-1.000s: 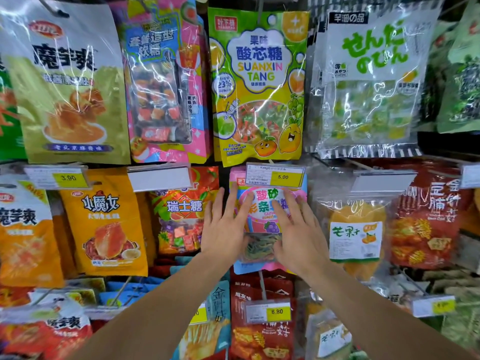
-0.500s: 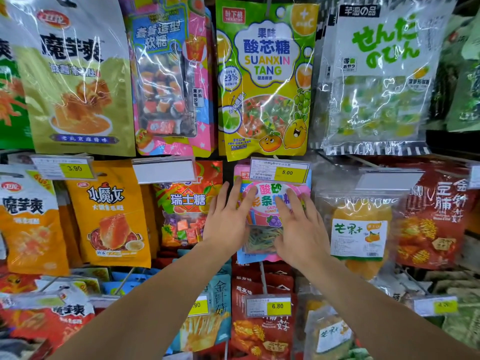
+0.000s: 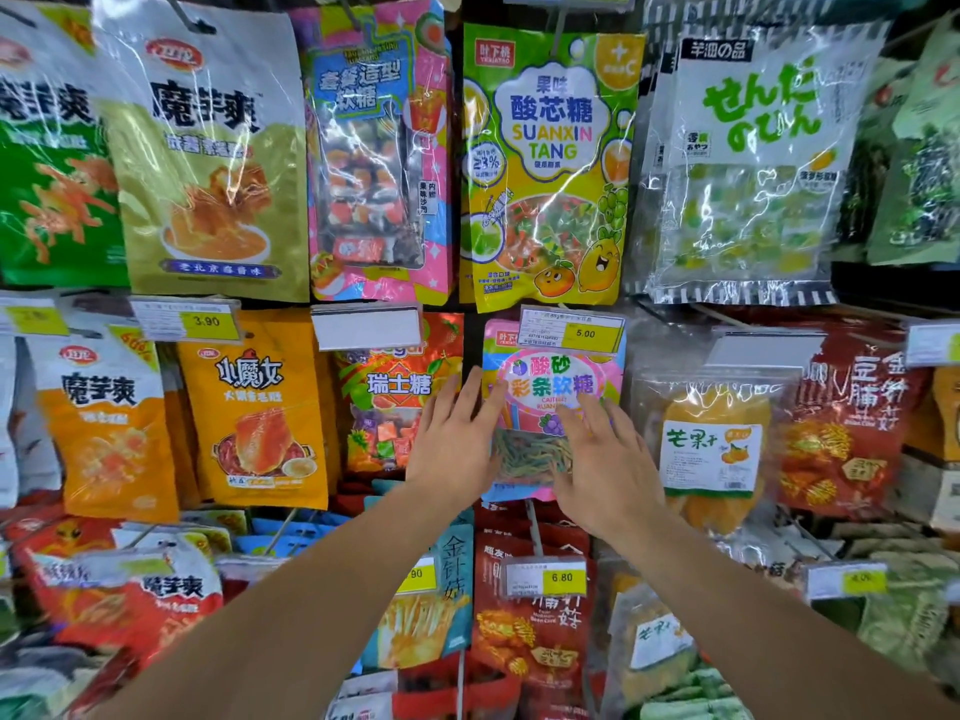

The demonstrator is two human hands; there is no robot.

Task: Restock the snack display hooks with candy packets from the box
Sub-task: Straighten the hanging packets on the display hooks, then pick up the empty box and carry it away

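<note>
The pink packet (image 3: 553, 387) hung in the middle row of the display, under the 5.00 price tag (image 3: 571, 332), with its long axis upright and its clear window of striped candy at the bottom. It lay straight ahead of both hands, between them. The left hand (image 3: 454, 444) rested at the packet's left edge, its fingers (image 3: 470, 392) straight and together, pointing up along that edge. The right hand (image 3: 602, 459) lay flat over the packet's lower right, its fingers (image 3: 582, 418) straight and a little spread, touching the front face near the window. Neither hand pinched or curled round anything; both looked flat and pressing. Both were about equally near, the right one covering more of the packet. To the left hung the orange candy bag (image 3: 395, 392), to the right the mango bag (image 3: 709, 449), both just beside the packet.

By my judgement, the packet was already on its hook and the hands were squaring it up, so the next move would likely be to draw away down and back, toward the box, which was not in view.
</note>
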